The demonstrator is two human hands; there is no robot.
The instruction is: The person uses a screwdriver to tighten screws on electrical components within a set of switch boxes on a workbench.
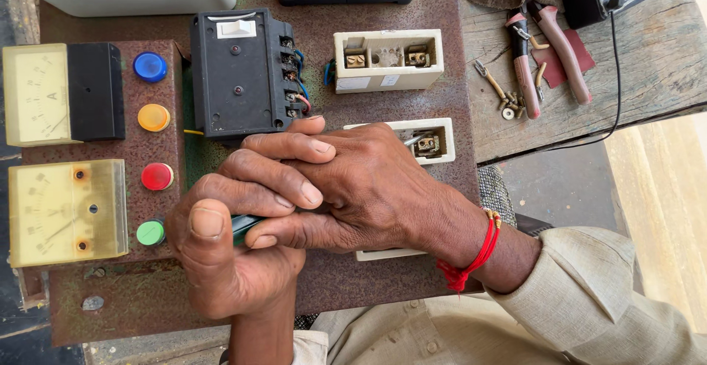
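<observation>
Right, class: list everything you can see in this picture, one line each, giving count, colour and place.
Panel: one, rusty brown, centre.
Meters: two, cream, left edge.
Round lamps: four, blue, orange, red, green, in a column.
Black switch unit: one, upper centre.
Ceramic fuse holders: two clearly seen, cream, right of it; a cream edge under the hands.
Pliers: red-handled, on the wooden bench at top right.
Loose screws: few, beside pliers.
Tool with green handle: one, in the left hand.
Left hand: gripping it.
Right hand: laid over the left fingers, red thread on wrist.

Head camera looks straight down, close, onto the rusty panel (pixel 383 276).
</observation>
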